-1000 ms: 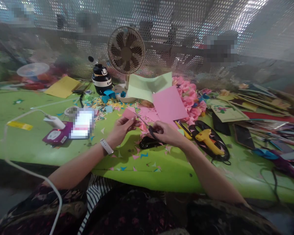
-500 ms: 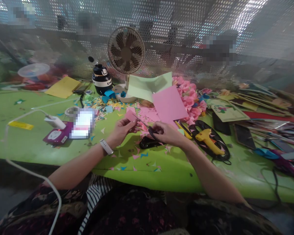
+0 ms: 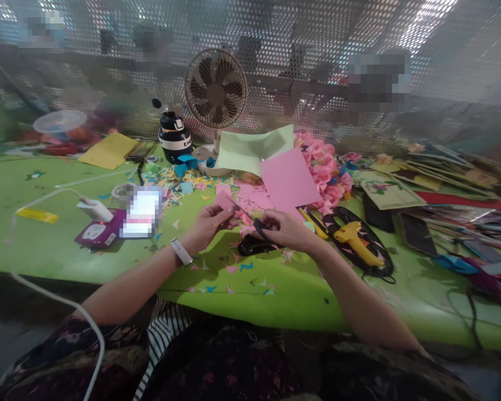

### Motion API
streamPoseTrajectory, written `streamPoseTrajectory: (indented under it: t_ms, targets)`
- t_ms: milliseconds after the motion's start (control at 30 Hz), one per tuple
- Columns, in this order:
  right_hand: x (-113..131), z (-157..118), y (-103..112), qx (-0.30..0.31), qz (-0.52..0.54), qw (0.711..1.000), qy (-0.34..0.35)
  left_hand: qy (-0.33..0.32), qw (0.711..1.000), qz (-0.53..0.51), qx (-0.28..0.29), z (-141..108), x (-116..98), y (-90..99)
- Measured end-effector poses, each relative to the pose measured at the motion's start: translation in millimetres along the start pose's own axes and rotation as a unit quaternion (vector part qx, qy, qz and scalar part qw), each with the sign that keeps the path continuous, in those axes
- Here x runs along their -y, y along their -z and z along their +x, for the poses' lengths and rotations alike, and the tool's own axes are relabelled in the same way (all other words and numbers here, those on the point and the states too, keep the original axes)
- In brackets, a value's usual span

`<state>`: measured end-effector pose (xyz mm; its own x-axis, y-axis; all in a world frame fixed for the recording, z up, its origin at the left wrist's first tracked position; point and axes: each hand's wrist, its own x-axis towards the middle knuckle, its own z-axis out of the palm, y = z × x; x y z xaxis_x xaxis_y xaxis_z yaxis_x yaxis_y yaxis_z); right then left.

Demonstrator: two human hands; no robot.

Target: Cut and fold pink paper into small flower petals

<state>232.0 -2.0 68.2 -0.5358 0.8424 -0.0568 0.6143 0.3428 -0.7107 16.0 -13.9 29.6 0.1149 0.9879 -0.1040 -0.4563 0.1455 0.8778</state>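
Note:
Near the middle of the green table, my left hand (image 3: 211, 224) pinches a small piece of pink paper (image 3: 224, 201). Dark-handled scissors (image 3: 256, 223) are gripped in my right hand (image 3: 278, 227), their blades pointing left to the pink piece by my left fingertips. Whether the blades are apart is too small to tell. A black object (image 3: 254, 245) lies on the table just below my right hand. Behind the hands are a pile of pink scraps (image 3: 250, 195) and a larger pink sheet (image 3: 290, 178).
A fan (image 3: 216, 89) and black bottle (image 3: 175, 136) stand behind. A lit phone (image 3: 141, 213) and purple power strip (image 3: 98, 229) lie left. On the right are a yellow glue gun (image 3: 359, 243), dark phones and paper stacks. Pink flowers (image 3: 319, 161) sit behind the pink sheet.
Both hands hold nearly the same place and grip. The whole view has shifted very slightly.

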Motion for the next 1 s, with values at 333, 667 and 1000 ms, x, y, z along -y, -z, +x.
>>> streamPoseTrajectory:
  t_ms: [333,667,1000]
  targets:
    - [-6.8,1.8,-0.5,0.002,0.073,0.997,-0.007,0.007,1.000,0.027,0.009,-1.8,-4.1,2.8]
    - [-4.0,-0.4,1.5,0.027,0.114,0.993,-0.036,-0.048,0.998,0.044,-0.010,3.6,-6.5,9.8]
    - [-6.3,1.0,2.0,0.025,0.107,0.994,-0.030,-0.057,0.998,0.028,0.017,6.4,-1.5,14.7]
